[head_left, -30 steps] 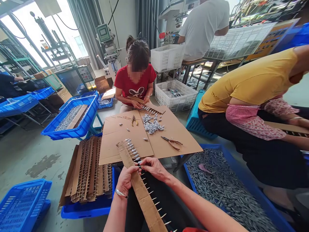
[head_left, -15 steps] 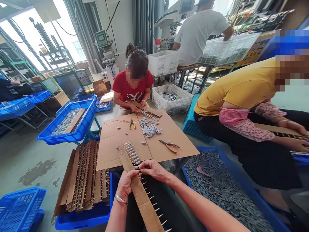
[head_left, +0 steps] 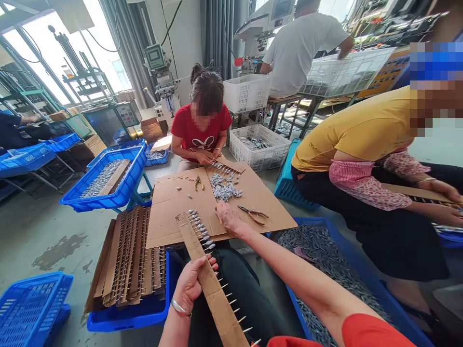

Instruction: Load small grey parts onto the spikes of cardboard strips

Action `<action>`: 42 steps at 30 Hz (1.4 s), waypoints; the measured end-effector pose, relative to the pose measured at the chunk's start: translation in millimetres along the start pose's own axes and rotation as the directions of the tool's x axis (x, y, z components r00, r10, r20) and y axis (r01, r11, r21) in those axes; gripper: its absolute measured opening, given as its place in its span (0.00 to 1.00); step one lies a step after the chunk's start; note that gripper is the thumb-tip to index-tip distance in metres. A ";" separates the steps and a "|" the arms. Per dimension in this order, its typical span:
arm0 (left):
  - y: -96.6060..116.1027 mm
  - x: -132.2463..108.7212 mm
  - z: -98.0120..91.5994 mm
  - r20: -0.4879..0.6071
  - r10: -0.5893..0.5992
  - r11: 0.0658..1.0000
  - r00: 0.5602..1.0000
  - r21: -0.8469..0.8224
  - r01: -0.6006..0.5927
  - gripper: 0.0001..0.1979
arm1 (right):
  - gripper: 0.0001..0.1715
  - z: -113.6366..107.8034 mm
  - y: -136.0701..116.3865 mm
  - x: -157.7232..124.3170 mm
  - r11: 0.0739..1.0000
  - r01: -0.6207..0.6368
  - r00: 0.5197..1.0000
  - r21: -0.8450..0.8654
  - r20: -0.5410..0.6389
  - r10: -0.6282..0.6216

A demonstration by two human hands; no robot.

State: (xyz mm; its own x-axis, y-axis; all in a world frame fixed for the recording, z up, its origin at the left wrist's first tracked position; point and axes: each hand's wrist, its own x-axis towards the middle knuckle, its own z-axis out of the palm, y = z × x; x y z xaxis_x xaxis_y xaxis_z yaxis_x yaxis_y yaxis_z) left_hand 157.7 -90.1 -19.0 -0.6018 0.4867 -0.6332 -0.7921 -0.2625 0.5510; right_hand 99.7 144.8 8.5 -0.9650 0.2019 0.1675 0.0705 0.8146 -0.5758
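My left hand is closed round a long cardboard strip that slants across my lap. Thin pointed sticks poke out along its right edge. Toward the far end, several carry small grey teardrop-shaped pieces; the nearer sticks are bare. My right hand rests on the cardboard-covered table, fingers bent down and drawn together. Whatever its fingertips hold is hidden beneath the hand. Just beyond it lies a heap of loose grey pieces. Pliers lie to its right.
Across the table a person in red works on another strip; yellow-handled pliers lie nearby. Stacked strips fill a blue crate at left. A blue bin of grey pieces stands right, beside a person in yellow.
My right hand has left the strip and moved forward onto the table, covering the spot where a loose grey piece lay. My left hand keeps hold of the strip.
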 end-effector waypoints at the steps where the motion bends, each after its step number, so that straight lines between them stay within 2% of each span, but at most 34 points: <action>1: -1.1 -0.4 1.1 0.004 -0.006 1.000 1.000 -0.019 0.006 0.11 | 0.11 0.0 -0.3 -12.4 1.000 0.007 1.000 0.006 0.000 -0.007; 3: -1.4 0.2 3.7 0.029 -0.036 0.998 0.999 -0.048 0.037 0.11 | 0.09 0.1 -1.8 -42.1 0.997 0.040 0.999 0.070 0.005 -0.041; 6: -0.4 3.0 6.8 0.061 -0.063 0.997 0.996 -0.050 0.066 0.12 | 0.06 4.0 -4.8 -86.7 0.939 0.092 0.995 0.331 0.016 -0.103; 8: -0.9 5.0 7.5 0.054 -0.045 0.998 0.997 -0.041 0.048 0.12 | 0.06 8.7 -6.5 -107.9 0.876 0.085 0.994 0.475 0.021 -0.108; 10: -2.4 6.3 7.2 0.053 -0.029 0.999 0.998 -0.034 0.031 0.13 | 0.06 13.4 -7.4 -119.2 0.850 0.070 0.996 0.523 0.017 -0.093; 19: -4.3 4.1 3.5 0.087 -0.008 1.000 0.996 -0.015 0.009 0.15 | 0.07 21.2 -7.7 -117.8 0.816 0.163 0.984 0.555 -0.035 -0.173; 35: -4.2 0.2 5.7 0.094 -0.010 1.000 0.996 -0.022 0.012 0.12 | 0.09 21.0 -7.7 -118.1 0.818 0.204 0.974 0.537 -0.031 -0.223; 39: -3.9 -0.7 9.2 0.067 -0.006 1.000 0.998 -0.010 0.007 0.11 | 0.10 19.9 -11.0 -118.2 0.794 0.228 0.968 0.563 -0.044 -0.247; 42: -4.6 -0.8 12.5 0.003 0.010 1.000 1.000 0.000 -0.010 0.10 | 0.10 21.4 -11.9 -117.5 0.779 0.237 0.965 0.581 -0.044 -0.260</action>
State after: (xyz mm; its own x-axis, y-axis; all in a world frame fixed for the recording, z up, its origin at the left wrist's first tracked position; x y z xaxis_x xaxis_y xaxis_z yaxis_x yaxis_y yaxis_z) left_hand 163.1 -78.9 -14.2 -0.6095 0.4863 -0.6261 -0.7859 -0.2672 0.5576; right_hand 206.8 99.7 -21.4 -0.9380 0.0064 0.3465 -0.3202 0.3660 -0.8738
